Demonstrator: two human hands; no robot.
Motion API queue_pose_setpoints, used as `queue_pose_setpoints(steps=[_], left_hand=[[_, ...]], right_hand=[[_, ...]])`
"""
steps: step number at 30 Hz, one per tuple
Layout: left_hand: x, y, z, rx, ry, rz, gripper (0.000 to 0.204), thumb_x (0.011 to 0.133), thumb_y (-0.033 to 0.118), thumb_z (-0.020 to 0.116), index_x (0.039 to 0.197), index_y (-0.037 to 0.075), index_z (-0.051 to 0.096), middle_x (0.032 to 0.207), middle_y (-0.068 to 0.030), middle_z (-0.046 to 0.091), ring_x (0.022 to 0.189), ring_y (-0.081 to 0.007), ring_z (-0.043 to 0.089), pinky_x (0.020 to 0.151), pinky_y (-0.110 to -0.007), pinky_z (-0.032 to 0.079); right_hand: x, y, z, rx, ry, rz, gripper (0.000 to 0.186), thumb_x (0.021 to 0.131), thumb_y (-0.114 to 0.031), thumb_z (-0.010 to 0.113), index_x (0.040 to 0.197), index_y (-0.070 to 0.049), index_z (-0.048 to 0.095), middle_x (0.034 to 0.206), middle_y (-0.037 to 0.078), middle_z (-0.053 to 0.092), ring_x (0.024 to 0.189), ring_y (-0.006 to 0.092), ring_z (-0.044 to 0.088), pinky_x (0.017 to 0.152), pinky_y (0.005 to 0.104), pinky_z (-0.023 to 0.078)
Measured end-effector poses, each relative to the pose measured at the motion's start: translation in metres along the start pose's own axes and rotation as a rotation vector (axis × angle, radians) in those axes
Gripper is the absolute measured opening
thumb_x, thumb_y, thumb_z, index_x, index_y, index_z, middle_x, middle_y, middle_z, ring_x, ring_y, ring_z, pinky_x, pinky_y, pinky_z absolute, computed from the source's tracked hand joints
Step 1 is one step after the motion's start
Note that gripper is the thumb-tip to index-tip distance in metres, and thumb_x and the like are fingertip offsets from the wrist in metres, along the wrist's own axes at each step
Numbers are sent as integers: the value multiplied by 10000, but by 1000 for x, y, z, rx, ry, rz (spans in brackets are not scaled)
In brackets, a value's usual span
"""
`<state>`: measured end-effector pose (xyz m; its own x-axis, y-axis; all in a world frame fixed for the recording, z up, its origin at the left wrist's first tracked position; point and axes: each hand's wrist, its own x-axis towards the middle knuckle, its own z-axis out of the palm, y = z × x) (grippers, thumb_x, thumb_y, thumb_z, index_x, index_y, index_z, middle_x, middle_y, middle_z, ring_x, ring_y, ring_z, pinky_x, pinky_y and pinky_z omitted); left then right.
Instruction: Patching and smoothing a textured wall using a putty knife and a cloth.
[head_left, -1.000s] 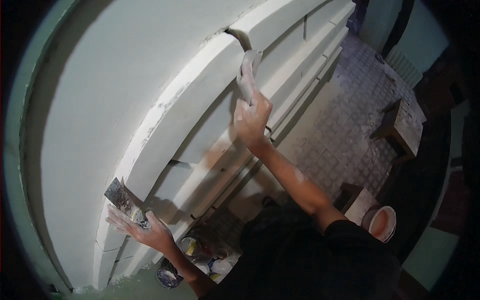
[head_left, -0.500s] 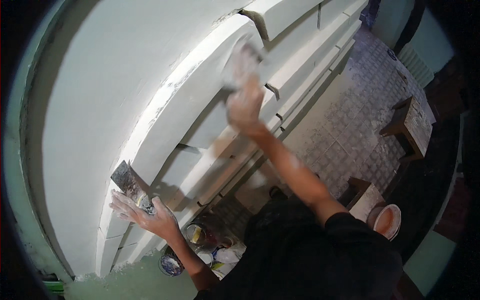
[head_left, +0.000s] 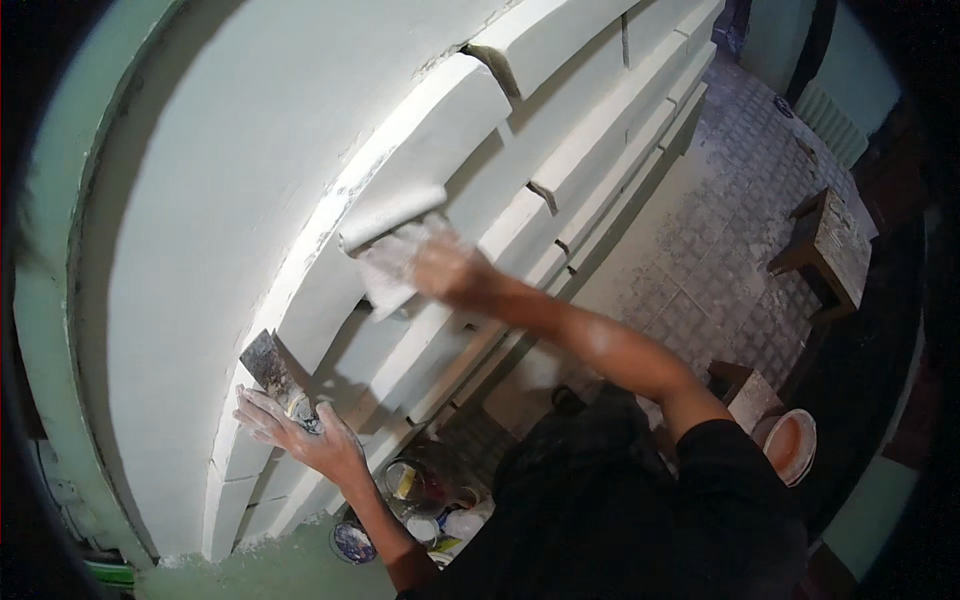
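A narrow, dirty putty knife point(head_left: 264, 360) is tucked in my left hand point(head_left: 312, 438), its grey blade pointing up past the thumb. The fingers of that hand are stretched out against the edge of a raised white wall block point(head_left: 330, 285). Higher up the same block, my right hand point(head_left: 445, 268) grips a wide filling knife point(head_left: 392, 285), somewhat smeared by motion. A thick roll of white filler point(head_left: 395, 215) lies along the knife's edge, against the block's face. My right fingers are wrapped round the handle, which is mostly hidden.
Rows of white blocks with dark gaps point(head_left: 541, 196) run toward the upper right. A wooden stool point(head_left: 835, 250) stands on the dusty tiled floor point(head_left: 680, 260). A bucket with orange inside point(head_left: 790, 445) is at the right. Several containers, including a round tub point(head_left: 352, 541), stand below my left arm.
My right hand has swept down and left along the block with the filling knife; a filler roll now shows on its edge. My left hand stays at the same part of the block.
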<state>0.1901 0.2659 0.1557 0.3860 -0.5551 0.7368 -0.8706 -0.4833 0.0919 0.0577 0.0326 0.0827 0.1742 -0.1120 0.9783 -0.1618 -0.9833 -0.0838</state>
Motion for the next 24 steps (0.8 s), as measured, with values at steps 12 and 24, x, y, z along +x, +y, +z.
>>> queue_pose_setpoints(steps=[12, 24], left_hand=[[-1, -2, -8, -6, -71, -12, 891, 679, 46, 568, 1506, 78, 239, 1573, -140, 191, 1455, -384, 107, 1147, -582, 21], [2, 3, -5, -24, -60, 6, 876, 701, 37, 574, 1507, 64, 232, 1572, -138, 197, 1457, -332, 143, 1164, -522, 24]], right_hand=[[14, 59, -35, -23, -96, 752, 408, 806, -145, 626, 1175, 26, 592, 1040, 199, 654, 977, 318, 631, 928, 463, 462], [5, 21, -8, 518, 378, 1412, 272, 795, 8, 548, 1062, -4, 494, 925, 89, 543, 812, 170, 539, 702, 338, 470]])
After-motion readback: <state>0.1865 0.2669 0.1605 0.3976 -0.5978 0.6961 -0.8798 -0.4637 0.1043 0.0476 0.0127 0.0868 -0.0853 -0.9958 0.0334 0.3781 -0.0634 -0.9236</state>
